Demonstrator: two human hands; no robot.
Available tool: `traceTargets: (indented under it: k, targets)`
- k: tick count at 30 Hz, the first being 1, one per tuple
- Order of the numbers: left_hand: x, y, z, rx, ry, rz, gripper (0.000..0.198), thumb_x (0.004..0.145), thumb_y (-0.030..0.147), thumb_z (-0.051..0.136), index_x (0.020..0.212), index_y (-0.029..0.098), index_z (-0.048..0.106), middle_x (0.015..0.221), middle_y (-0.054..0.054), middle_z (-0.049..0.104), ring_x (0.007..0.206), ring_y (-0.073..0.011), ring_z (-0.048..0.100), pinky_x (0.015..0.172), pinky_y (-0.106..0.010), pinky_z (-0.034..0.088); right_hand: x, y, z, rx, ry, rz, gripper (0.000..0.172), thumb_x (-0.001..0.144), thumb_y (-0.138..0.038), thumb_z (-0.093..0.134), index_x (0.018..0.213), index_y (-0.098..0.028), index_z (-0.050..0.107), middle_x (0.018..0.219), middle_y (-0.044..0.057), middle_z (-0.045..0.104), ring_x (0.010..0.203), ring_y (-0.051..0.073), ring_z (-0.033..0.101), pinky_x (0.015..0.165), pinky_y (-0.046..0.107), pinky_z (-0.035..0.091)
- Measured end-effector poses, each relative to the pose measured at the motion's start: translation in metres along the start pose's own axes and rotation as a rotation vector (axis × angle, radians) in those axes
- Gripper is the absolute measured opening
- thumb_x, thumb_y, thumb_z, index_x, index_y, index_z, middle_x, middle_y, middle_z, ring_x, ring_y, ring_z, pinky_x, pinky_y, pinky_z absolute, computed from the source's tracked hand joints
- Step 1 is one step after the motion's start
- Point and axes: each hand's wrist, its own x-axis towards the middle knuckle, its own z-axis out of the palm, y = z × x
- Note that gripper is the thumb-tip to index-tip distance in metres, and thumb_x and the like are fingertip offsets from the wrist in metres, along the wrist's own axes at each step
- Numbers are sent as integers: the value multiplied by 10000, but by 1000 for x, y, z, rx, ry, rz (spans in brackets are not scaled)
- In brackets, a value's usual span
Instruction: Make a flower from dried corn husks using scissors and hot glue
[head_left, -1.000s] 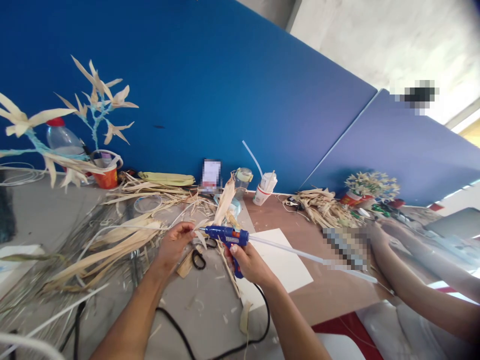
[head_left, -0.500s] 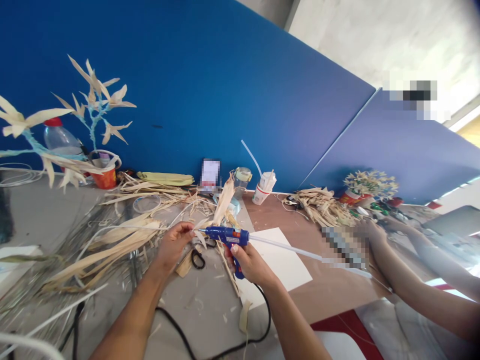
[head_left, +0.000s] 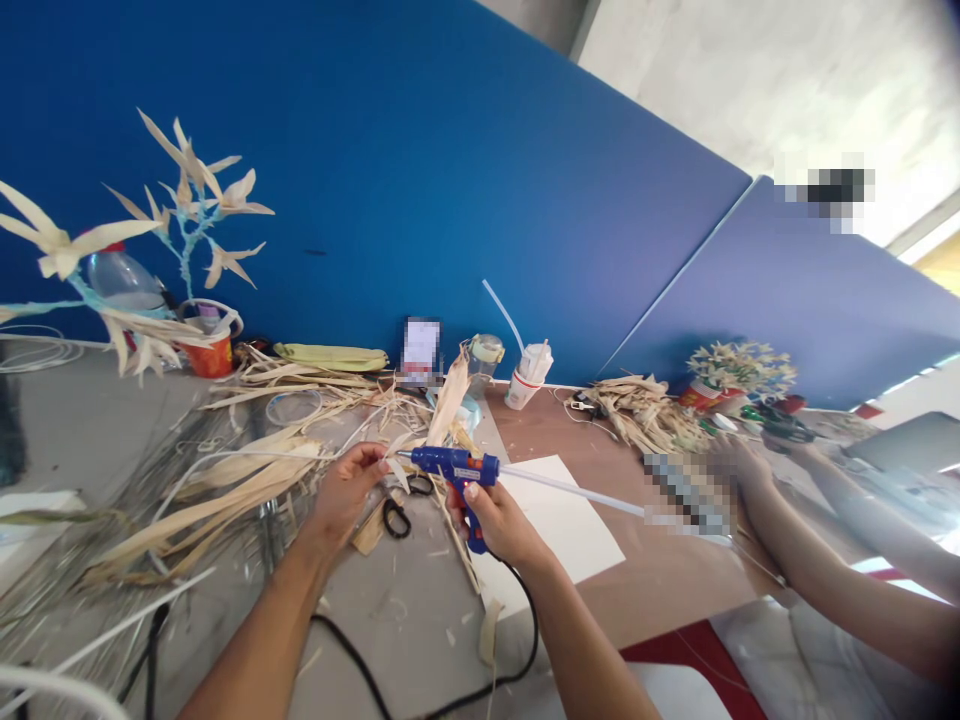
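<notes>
My right hand (head_left: pixel 499 522) grips a blue glue gun (head_left: pixel 454 467) by its handle, with a long clear glue stick (head_left: pixel 577 492) sticking out of its back to the right. The nozzle points left at a small dried leaf piece (head_left: pixel 395 464) pinched in my left hand (head_left: pixel 346 487). A taller dried leaf (head_left: pixel 448 403) rises just behind the gun. Black-handled scissors (head_left: pixel 401 510) lie on the table below both hands. The gun's black cord (head_left: pixel 517 640) loops toward the near edge.
Dried husk strips (head_left: pixel 217 490) cover the left of the grey table (head_left: pixel 405 600). White paper (head_left: pixel 562 525) lies at the right. A leaf-flower branch (head_left: pixel 187 215), red cup (head_left: pixel 214 350) and bottle (head_left: pixel 124 285) stand at the back left. Another person's arms (head_left: pixel 817 570) work at the right.
The glue gun's nozzle has edged slightly left toward the leaf piece, and my right hand sits a little lower on the handle. The other person's hands shifted slightly.
</notes>
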Motion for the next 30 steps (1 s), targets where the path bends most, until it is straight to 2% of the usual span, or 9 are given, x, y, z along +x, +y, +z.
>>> traceTargets:
  k: [6,11,20,30]
  targets:
    - [-2,4,1,-135,31,-63,268,528,233,814,738,177,657,662,19,622,626,-112,538,635,-235,428,0,7,-5,84,33,-126,588,755,-744,491,797,-162,554,706,36,579,516,96,460,494,241,344]
    - [-2,4,0,-133,36,-118,248,564,251,812,720,163,641,676,20,609,614,-98,537,646,-229,442,0,4,-3,38,11,-129,629,744,-771,464,865,-163,573,818,84,639,528,107,467,483,247,341]
    - [3,-5,-5,-129,63,-109,274,567,261,829,754,159,656,664,30,594,577,-83,515,583,-207,426,6,8,4,-44,-55,-148,551,793,-690,486,885,-157,592,814,54,609,550,90,474,502,226,358]
    - [1,-4,-3,-67,65,-97,294,588,308,827,768,142,666,675,21,587,577,-85,511,586,-223,413,14,8,11,-127,-38,-114,483,800,-629,502,877,-158,577,785,36,576,571,97,476,503,222,376]
